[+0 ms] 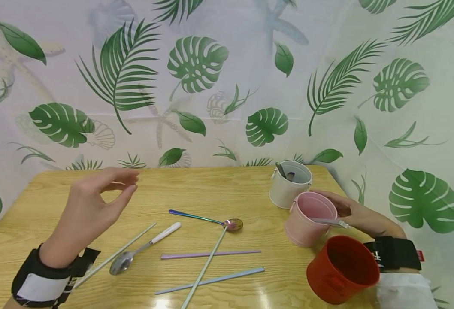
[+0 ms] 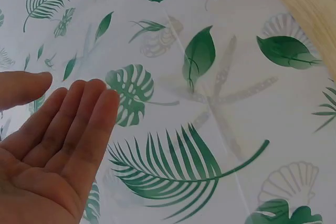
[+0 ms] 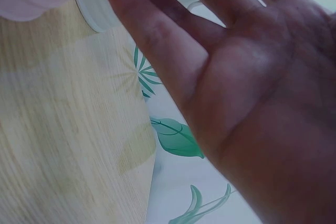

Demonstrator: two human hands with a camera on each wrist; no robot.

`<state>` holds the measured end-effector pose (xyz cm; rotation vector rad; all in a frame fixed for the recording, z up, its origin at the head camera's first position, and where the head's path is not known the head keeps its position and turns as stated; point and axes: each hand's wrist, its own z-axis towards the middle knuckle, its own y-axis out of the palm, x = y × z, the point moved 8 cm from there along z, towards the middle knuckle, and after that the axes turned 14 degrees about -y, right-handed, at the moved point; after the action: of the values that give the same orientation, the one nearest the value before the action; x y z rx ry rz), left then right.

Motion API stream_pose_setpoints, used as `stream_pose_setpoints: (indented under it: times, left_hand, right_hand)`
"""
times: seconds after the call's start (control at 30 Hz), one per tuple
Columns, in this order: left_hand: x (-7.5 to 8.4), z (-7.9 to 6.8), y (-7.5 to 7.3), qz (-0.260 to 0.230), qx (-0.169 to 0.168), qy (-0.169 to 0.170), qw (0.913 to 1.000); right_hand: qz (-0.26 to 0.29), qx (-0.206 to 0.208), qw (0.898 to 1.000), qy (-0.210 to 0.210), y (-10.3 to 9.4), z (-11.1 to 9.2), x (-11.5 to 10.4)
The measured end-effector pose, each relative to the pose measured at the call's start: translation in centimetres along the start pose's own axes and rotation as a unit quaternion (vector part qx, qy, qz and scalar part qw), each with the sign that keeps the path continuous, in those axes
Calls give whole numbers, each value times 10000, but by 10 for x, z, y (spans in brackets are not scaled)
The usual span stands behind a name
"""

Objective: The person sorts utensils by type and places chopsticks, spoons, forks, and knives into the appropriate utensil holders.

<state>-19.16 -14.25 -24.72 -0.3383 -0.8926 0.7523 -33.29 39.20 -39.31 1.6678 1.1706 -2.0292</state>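
My left hand [image 1: 95, 204] is held above the left of the table, its fingers loosely bent and nothing between them and the thumb. In the left wrist view its palm and fingers [image 2: 79, 129] show bare. At the right, my right hand [image 1: 360, 216] reaches beside a pink bucket [image 1: 304, 229]. Its extended fingers [image 3: 163, 38] touch the bucket's side; part of them is hidden behind it. A slim utensil with a pale, patterned end [image 1: 332, 222] sticks out over the pink rim. Close by stand a white bucket [image 1: 282, 191] and a red bucket [image 1: 323, 279].
A rainbow-coloured spoon [image 1: 232, 225] and a white-handled spoon [image 1: 122, 262] lie on the wooden table [image 1: 211, 184]. Around them are a purple chopstick [image 1: 196, 255], a blue one [image 1: 231, 277] and two pale green ones [image 1: 205, 264]. A green-handled utensil [image 1: 280, 169] stands in the white bucket. Leaf-patterned cloth hangs behind.
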Motion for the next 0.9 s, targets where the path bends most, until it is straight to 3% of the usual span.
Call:
stream_pose_setpoints:
  times: [0.1, 0.17, 0.23, 0.37, 0.53, 0.7, 0.9]
  left_hand:
    - [-18, 0, 0, 349, -262, -315, 9985]
    - [-32, 0, 6, 490, -646, -647, 9946]
    - [-48, -1, 14, 669, -1121, -1051, 9859]
    - [-76, -7, 35, 1051, -2014, -1648, 9598]
    - [-98, -19, 55, 1435, -2674, -1887, 9340]
    - [-115, -34, 62, 1707, -3236, -2105, 9066]
    - [-126, -51, 60, 1851, -3529, -2179, 8909]
  right_hand:
    - [13, -63, 9995, -294, -1, 0, -2]
    - [131, -118, 9989, -435, -1, 0, -2]
    - [249, -183, 9983, -496, 0, 1, -1]
    - [381, -186, 9983, -410, 0, 1, 1]
    - [290, -128, 9989, -350, -1, 0, 1]
    - [451, -56, 9988, -182, -2, -1, 3]
    - [412, -7, 9990, -144, -2, -1, 2]
